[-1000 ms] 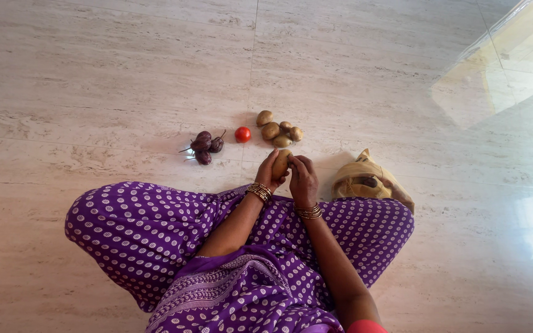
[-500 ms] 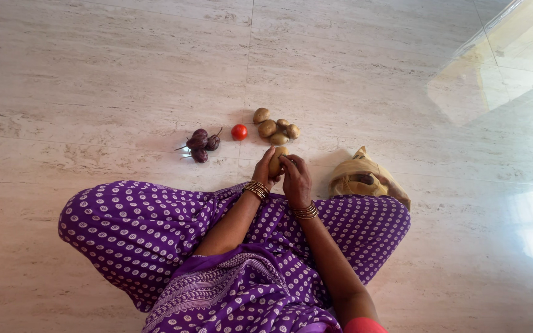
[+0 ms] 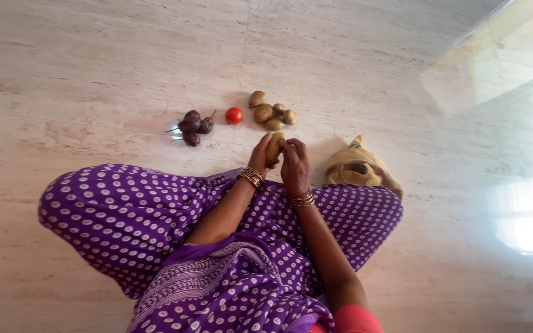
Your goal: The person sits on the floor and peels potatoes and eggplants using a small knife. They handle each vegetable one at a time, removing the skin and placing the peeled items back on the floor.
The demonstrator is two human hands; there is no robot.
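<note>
Brown, rough oval potato [image 3: 274, 148] sat pinched by left hand [image 3: 259, 156] and right hand [image 3: 295, 168] fingers. Floor [image 3: 94, 74] held five loose potatoes [image 3: 271, 115], one glossy tomato [image 3: 234, 115], three purple eggplants [image 3: 192, 126].

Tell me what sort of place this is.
Probably a home, indoors: a person sits cross-legged on a polished marble tile floor, with potatoes, a tomato and small aubergines laid out on it, and a yellowish cloth bag beside the knee.

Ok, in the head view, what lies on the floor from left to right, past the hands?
Small purple eggplants → red tomato → pile of potatoes → tan cloth bag.
</note>
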